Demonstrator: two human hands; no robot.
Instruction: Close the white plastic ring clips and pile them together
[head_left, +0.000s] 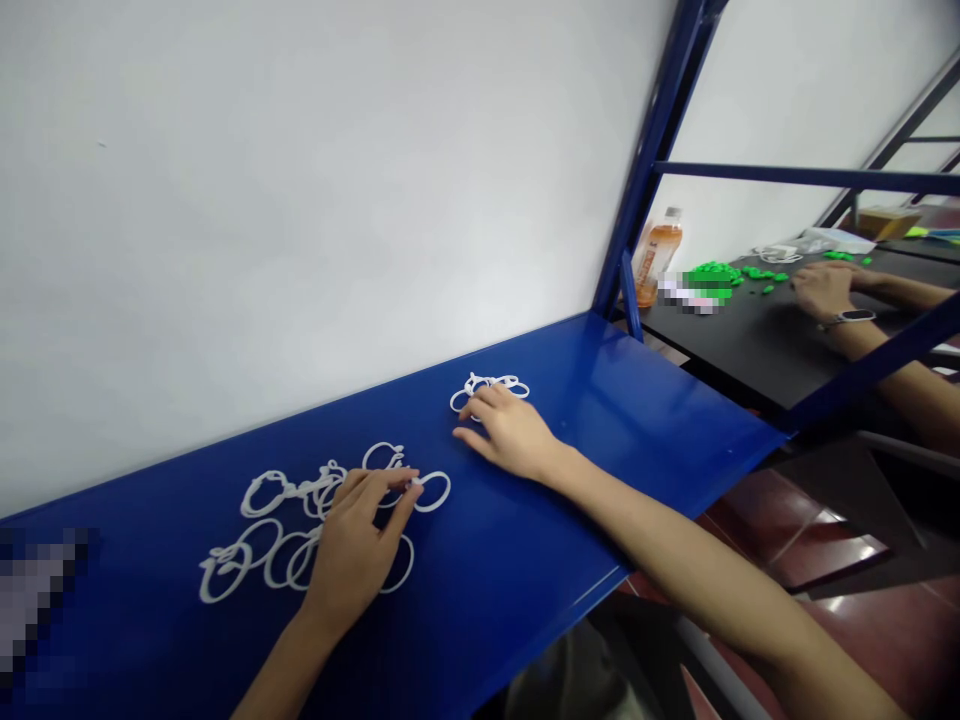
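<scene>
Pinching: left hand point(360, 545), thumb and forefinger closed on a white loop point(448, 492) that sticks out to the right of the fingertips.
Right hand point(511, 430): palm down at the small heap point(470, 384) of white loops, fingers slightly bent, with a gap to the thumb; they look open and hide part of the heap.
Large heap point(298, 490): tangled white loops, beside and partly behind the left hand, some with small knobs (too blurred to make out their shape).
Counter point(517, 575): blue, carrying both heaps, which lie apart; the small one is farther right. A pale wall point(337, 200) runs along its far edge.
Past the blue frame point(649, 150): a black counter point(750, 340) with a bottle point(660, 255) of something orange, green pieces point(716, 272) and another person's hands point(823, 290), a band point(856, 316) on one wrist.
Left edge: a pixelated patch.
</scene>
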